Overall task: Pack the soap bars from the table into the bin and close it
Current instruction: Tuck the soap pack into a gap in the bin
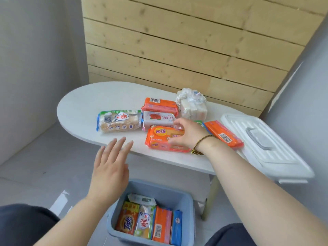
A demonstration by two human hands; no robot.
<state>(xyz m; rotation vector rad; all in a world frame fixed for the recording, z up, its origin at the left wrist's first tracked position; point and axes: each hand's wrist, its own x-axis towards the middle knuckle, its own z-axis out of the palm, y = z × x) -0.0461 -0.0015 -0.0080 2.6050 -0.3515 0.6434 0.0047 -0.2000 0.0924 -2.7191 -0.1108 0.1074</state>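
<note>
Your right hand [186, 134] has its fingers curled round the orange plastic-wrapped soap pack [159, 139] at the front edge of the white oval tabletop [79, 103]. Your left hand [110, 162], fingers straight and apart, hovers off that edge above the blue-grey plastic bin [159, 189], which holds several wrapped soap bars [150, 224].

- Bright, soft, even light fills the scene. The top of the white table [85, 103] carries no hard shadows.
- Under the table's near edge there is only a faint, soft shadow.
- A small white patch of glare lies on the floor [35, 174] below the table's left end.
- In front of the table, the left hand [110, 167] is motion-smeared at its fingertips.
- At the table's right end, the lid [266, 139] blurs toward the frame edge.
- Behind the table, the wooden planks [177, 41] tilt with wide-angle distortion.
- Print on the orange soap bar [159, 137] at the table's near edge is soft but legible.
</note>
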